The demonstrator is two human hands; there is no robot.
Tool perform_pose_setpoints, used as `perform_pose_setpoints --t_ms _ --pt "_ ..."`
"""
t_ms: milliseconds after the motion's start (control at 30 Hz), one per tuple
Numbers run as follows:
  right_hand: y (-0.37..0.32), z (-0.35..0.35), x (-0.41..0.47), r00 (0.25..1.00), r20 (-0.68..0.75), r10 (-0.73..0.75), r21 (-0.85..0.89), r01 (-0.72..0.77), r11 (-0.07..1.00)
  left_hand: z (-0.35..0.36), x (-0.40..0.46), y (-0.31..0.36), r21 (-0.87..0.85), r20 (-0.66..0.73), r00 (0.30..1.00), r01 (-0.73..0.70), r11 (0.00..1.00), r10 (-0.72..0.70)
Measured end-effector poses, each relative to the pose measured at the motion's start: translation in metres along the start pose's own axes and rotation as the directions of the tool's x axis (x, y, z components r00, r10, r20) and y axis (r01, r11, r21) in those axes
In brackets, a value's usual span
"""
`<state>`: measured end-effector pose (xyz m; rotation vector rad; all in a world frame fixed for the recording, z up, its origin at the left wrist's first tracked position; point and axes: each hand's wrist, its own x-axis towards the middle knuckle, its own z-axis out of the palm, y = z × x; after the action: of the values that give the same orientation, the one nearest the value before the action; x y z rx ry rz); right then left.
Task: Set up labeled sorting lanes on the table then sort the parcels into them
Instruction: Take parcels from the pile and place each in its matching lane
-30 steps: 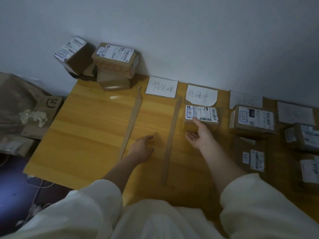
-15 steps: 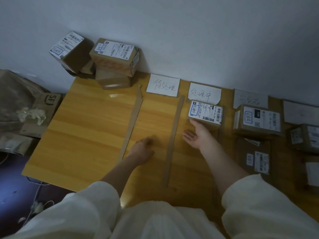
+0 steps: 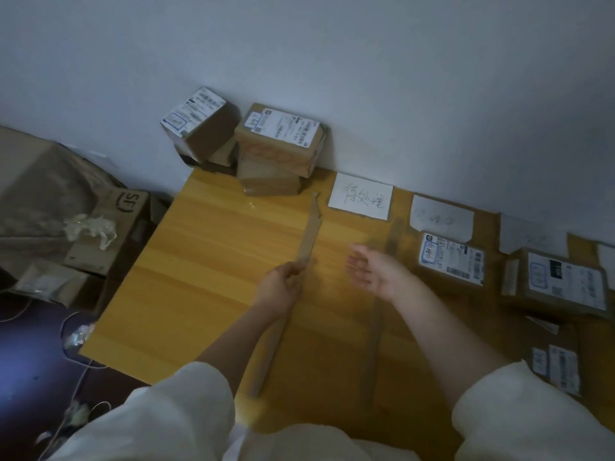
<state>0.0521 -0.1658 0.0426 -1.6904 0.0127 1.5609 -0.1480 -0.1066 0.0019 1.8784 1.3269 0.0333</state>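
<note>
While the left hand [image 3: 281,287] curls its fingers round the edge of a long brown cardboard strip [image 3: 293,291] lying lengthwise on the yellow wooden worktop [image 3: 206,267], the right hand [image 3: 376,271] hovers palm-up just to its right, fingers loose and spread, holding nothing. A second brown cardboard strip [image 3: 382,311] runs roughly parallel beyond the right hand, and the two strips bound a lane headed by a white paper label with handwritten characters [image 3: 361,198] at the wall end of the worktop. Further right lies another white paper label [image 3: 442,219], blurred, and just in front of it a small brown cardboard parcel with a white shipping sticker [image 3: 451,259] sits flat in that next lane. More brown parcels [image 3: 562,281] rest on the far right side. At the back left corner, a stack of brown cardboard parcels [image 3: 279,151] stands against the grey wall, with a tilted parcel [image 3: 196,126] leaning beside it. Off the worktop's left edge sits a large brown carton with black print [image 3: 113,227], crumpled clear plastic [image 3: 90,227] on top of it.
</note>
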Motion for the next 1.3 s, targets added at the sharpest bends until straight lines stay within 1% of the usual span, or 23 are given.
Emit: perform_pose_setpoints --t_ms 133,233,367,467,600,733,867,1067,1133,1167,1233,1300 --pt "-0.041 0.042 0.018 0.998 0.018 -0.056 -0.001 0.056 0.998 -0.038 0.023 -0.028 -0.024 -0.049 0.998 0.04 0.999 -0.042" --pt "-0.076 0.073 0.032 0.995 -0.005 -0.1 0.022 0.101 0.995 -0.058 0.043 -0.053 -0.029 -0.076 0.994 0.081 0.996 -0.083" --pt "-0.112 0.102 0.055 0.99 -0.048 -0.134 0.043 0.136 0.99 -0.073 0.063 -0.081 -0.014 -0.098 0.986 0.135 0.991 -0.136" --pt "-0.13 0.117 0.071 0.986 -0.059 -0.159 0.069 0.163 0.984 -0.076 0.068 -0.097 0.036 -0.112 0.985 0.139 0.99 -0.135" --pt "-0.141 0.131 0.086 0.981 -0.1 -0.165 0.097 0.175 0.98 -0.076 0.065 -0.109 0.118 -0.087 0.989 0.128 0.985 -0.118" --pt "-0.143 0.137 0.093 0.986 -0.082 -0.147 0.119 0.156 0.981 -0.075 0.064 -0.112 0.181 -0.064 0.991 0.124 0.976 -0.114" --pt "-0.143 0.14 0.089 0.983 -0.089 -0.162 0.158 0.175 0.972 -0.073 0.063 -0.11 0.185 -0.082 0.989 0.135 0.973 -0.122" --pt "-0.135 0.133 0.074 0.969 -0.066 -0.236 0.188 0.245 0.951 -0.074 0.062 -0.109 0.183 -0.055 0.989 0.147 0.972 -0.139" --pt "-0.128 0.127 0.067 0.964 -0.059 -0.259 0.191 0.265 0.945 -0.075 0.063 -0.106 0.147 -0.046 0.988 0.153 0.977 -0.148" --pt "-0.124 0.123 0.063 0.961 -0.054 -0.27 0.184 0.276 0.943 -0.075 0.063 -0.104 0.103 -0.057 0.987 0.155 0.982 -0.15" --pt "-0.115 0.115 0.054 0.953 -0.042 -0.301 0.166 0.304 0.938 -0.077 0.061 -0.098 -0.067 -0.11 0.982 0.148 0.987 -0.155" --pt "-0.108 0.105 0.044 0.941 -0.037 -0.336 0.146 0.338 0.93 -0.08 0.057 -0.086 -0.281 -0.145 0.972 0.141 0.949 -0.187"
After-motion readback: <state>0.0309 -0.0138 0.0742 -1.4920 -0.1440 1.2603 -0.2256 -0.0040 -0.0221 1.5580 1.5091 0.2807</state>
